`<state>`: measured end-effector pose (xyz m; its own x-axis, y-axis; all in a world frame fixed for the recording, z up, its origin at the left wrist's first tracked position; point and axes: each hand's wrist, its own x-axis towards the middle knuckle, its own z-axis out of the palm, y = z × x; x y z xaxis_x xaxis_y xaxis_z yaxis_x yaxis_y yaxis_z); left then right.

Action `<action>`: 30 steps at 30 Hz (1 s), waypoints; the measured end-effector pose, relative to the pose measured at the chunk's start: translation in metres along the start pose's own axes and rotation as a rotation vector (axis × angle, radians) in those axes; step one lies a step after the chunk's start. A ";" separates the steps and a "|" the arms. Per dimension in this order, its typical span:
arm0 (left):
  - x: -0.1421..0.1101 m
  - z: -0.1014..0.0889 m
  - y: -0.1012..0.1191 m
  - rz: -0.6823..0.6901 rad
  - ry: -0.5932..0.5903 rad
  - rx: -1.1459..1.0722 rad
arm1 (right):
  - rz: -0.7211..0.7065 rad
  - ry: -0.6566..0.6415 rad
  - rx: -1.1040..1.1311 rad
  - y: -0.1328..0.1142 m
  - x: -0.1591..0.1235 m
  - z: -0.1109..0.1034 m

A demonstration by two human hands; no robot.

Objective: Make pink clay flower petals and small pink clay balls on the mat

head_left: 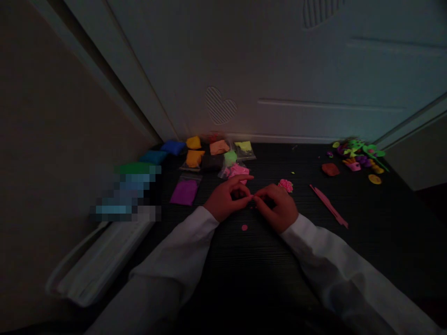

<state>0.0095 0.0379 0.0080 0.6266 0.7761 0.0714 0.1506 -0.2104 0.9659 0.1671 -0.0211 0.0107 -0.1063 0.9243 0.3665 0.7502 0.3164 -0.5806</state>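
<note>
My left hand point(230, 197) and my right hand point(277, 206) meet above the dark table, thumb and index finger of each pinched together. Their fingertips touch or almost touch; whatever they hold is too small and dim to make out. Just below them lies a small flat pink clay disc point(244, 227). Beyond my right hand sits a ruffled pink clay flower point(285, 185), partly covered by it. Behind my left hand is an opened bag of pink modelling clay point(238, 171). A pink modelling tool point(328, 205) lies at an angle to the right.
Bags of clay stand at the back left, among them purple point(185, 191), orange point(194, 158) and blue point(173, 148). A brown-red lump point(330, 169) and several finished clay pieces point(363, 156) sit back right. A white plastic case point(104, 260) lies left; a pale panel point(296, 116) rises behind.
</note>
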 end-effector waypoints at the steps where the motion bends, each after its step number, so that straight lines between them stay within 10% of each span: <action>1: 0.000 0.000 0.000 0.004 0.001 -0.002 | 0.003 -0.002 0.000 0.000 0.000 0.000; 30: 0.004 -0.006 -0.004 -0.032 0.092 -0.193 | 0.129 -0.156 0.148 -0.022 -0.016 -0.018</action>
<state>0.0064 0.0457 0.0059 0.5504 0.8332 0.0538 0.0142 -0.0738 0.9972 0.1636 -0.0465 0.0308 -0.1240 0.9772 0.1722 0.6619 0.2108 -0.7194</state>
